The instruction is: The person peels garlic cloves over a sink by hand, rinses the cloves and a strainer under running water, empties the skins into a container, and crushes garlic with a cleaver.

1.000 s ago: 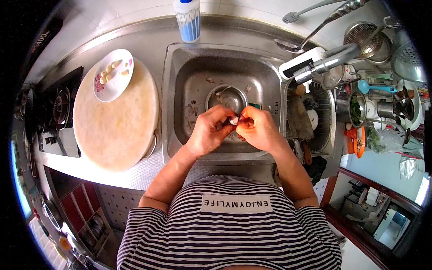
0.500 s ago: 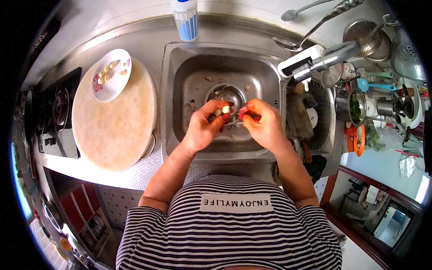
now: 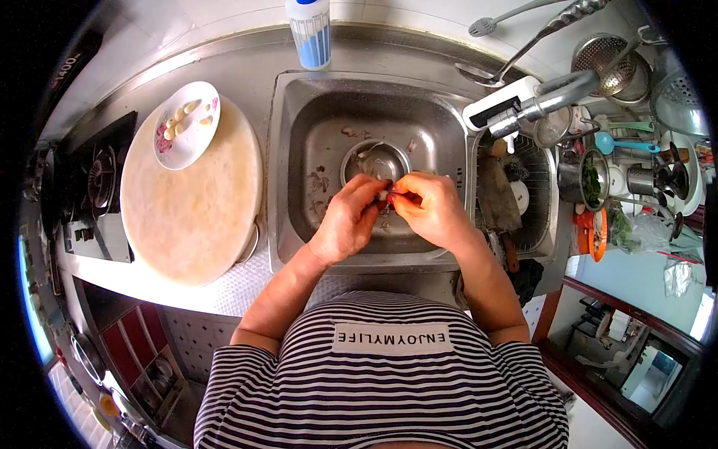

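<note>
Over the sink (image 3: 307,142), my left hand (image 3: 345,218) is closed on a small whitish garlic clove (image 3: 384,195), most of it covered by fingers. My right hand (image 3: 434,209) pinches at the same clove from the other side, so the fingertips of both hands meet. Below and beyond them is the drain strainer (image 3: 345,161), with bits of peel around it on the sink floor. Several pale peeled cloves (image 3: 179,114) lie on a white floral plate (image 3: 193,150) to the left.
The plate sits on a round cutting board (image 3: 191,224). A blue-and-white bottle (image 3: 310,37) stands behind the sink. The faucet (image 3: 538,101) reaches in from the right. A cleaver (image 3: 497,198) lies by a wire rack (image 3: 535,232); utensils and strainers (image 3: 602,63) crowd the far right.
My hands have come together and now meet at the clove, which was plainly visible in my left fingers before. The left hand has turned, covering more of it.
</note>
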Demonstrator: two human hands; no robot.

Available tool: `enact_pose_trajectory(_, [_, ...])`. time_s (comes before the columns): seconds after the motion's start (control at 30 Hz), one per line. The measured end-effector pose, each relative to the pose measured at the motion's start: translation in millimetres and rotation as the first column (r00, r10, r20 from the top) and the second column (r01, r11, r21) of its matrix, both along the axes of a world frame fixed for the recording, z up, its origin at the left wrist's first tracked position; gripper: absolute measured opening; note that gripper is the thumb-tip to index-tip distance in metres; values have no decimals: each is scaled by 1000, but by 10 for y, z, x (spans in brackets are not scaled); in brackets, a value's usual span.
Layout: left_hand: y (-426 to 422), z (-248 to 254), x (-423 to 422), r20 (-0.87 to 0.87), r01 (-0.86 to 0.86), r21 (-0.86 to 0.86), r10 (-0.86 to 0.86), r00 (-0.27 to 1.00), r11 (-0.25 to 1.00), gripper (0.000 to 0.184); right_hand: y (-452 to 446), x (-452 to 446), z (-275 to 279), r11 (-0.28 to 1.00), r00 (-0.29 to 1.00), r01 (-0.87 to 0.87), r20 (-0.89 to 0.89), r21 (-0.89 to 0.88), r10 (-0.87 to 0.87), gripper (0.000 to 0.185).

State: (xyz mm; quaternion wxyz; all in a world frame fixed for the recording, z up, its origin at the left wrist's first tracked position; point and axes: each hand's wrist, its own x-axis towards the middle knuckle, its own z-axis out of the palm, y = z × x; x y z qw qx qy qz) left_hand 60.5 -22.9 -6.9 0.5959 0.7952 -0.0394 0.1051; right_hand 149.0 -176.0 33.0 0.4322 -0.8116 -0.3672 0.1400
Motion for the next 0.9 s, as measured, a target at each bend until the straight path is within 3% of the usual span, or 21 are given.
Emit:
enact_pose_trajectory(0.23, [-29, -48, 17, -45, 0, -27, -1, 999, 1000, 36, 16, -18, -37, 998, 999, 10, -33, -59, -12, 10])
enact_pose_trajectory(0.4, [-70, -32, 29, 3, -49, 24, 49, 999, 999, 34, 32, -75, -158, 990, 984, 141, 109, 4, -140, 17])
enact_pose_trajectory(0.47, [-75, 28, 18, -97, -37, -44, 33, 995, 998, 33, 36, -76, -185, 987, 980, 160, 125, -11, -157, 17])
enact_pose_trajectory(0.6, [-32, 40, 12, -116, -19, -122, 4, 993, 992, 29, 8, -39, -247, 980, 978, 196, 69, 17, -197, 17])
enact_pose_trajectory(0.67, [4, 16, -13, -385, -49, -433, -136, 913, 900, 25, -24, -11, -263, 975, 973, 223, 51, 12, -223, 15])
enact_pose_trajectory(0.7, [-1, 8, -16, -385, -48, -433, -136, 913, 900, 25, -47, 4, -278, 968, 967, 252, 32, 6, -252, 14])
enact_pose_trajectory(0.73, [-11, -1, -18, -339, -59, -576, -172, 925, 815, 23, -77, 29, -342, 962, 956, 269, -129, 34, -263, 13])
enact_pose_trajectory(0.77, [-20, -11, -18, -287, -64, -703, -200, 937, 708, 22, -104, 29, -372, 962, 956, 271, -129, 34, -264, 13])
enact_pose_trajectory(0.83, [-30, -63, -4, -288, -73, -731, -210, 934, 678, 21, -131, 30, -394, 963, 938, 259, -218, -73, -269, 14])
enact_pose_trajectory(0.87, [-30, -84, 7, -290, -84, -757, -218, 932, 647, 20, -124, 20, -396, 963, 939, 258, -217, -73, -268, 14])
enact_pose_trajectory(0.9, [-26, -95, 17, -289, -83, -757, -218, 932, 648, 20, -106, 0, -391, 968, 963, 248, -98, -31, -250, 16])
